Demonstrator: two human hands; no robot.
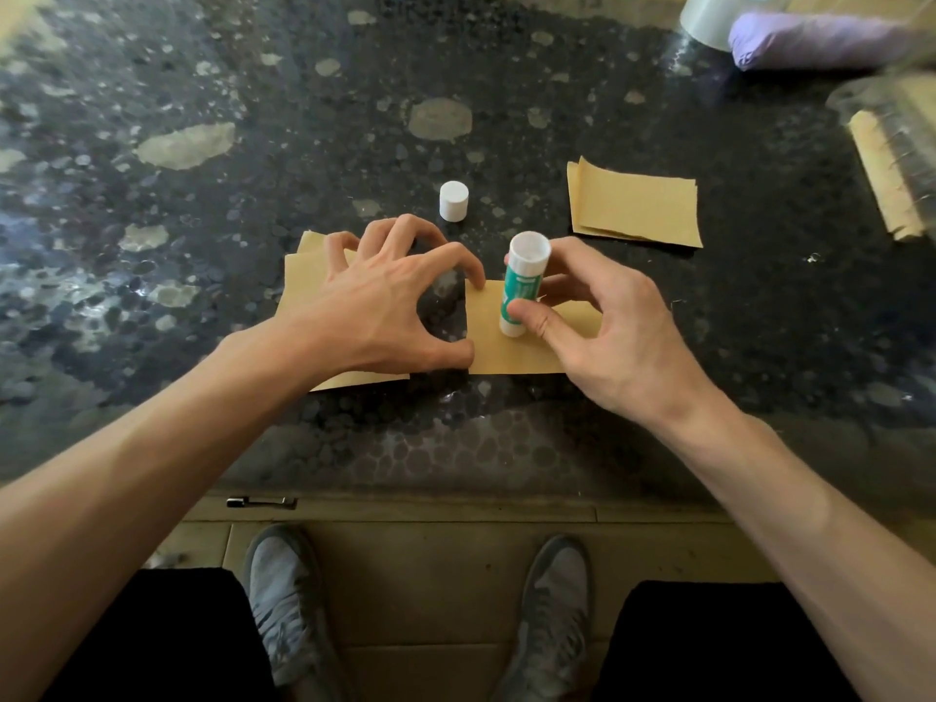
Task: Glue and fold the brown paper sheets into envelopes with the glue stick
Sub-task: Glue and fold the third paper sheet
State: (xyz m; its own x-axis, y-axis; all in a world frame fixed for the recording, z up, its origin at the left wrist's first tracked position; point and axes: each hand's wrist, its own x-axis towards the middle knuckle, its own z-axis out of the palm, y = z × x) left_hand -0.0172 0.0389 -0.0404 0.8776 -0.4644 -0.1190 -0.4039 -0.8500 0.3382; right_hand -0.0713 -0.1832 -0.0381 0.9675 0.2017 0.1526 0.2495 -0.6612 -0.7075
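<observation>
A brown paper sheet [511, 349] lies on the dark speckled counter [253, 195] in front of me. My right hand [602, 326] grips an uncapped white-and-green glue stick [521, 283], upright, its lower end on the sheet. My left hand [385, 301] arches over the counter, its thumb and index fingertip pressing on the sheet's left edge. Under the left hand lies a second stack of brown paper [304, 291]. The white glue cap [453, 201] stands just beyond my hands.
More brown sheets [635, 205] lie at the right. A clear tape roll [709, 15], a lilac object [810, 40] and a further paper stack under clear plastic [891, 169] sit at the far right. My shoes and the counter's front edge are below.
</observation>
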